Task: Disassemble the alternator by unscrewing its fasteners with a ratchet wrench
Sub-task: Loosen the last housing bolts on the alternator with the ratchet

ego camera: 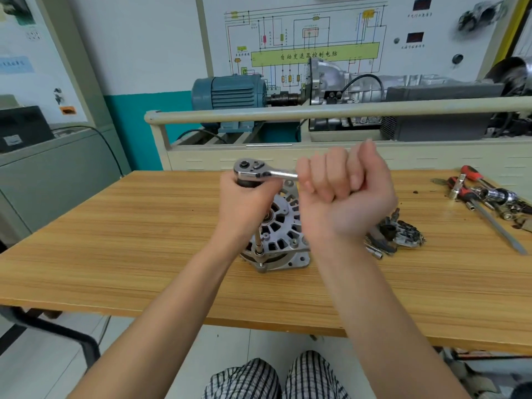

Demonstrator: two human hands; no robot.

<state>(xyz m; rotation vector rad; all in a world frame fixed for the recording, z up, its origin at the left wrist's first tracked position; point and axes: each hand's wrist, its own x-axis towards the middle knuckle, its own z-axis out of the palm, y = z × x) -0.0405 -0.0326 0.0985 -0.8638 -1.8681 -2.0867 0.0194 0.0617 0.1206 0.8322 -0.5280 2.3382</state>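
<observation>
The right hand is a tight fist around the shiny wrench handle. The left hand squeezes the wrench's head from below. The long bar goes down to a bolt on the alternator, which sits on the table under both hands. It looks heavy, hard and smooth, so hold it by its thick rim.

We see the alternator mid-table, removed parts just right of it, screwdrivers by the right edge.
</observation>
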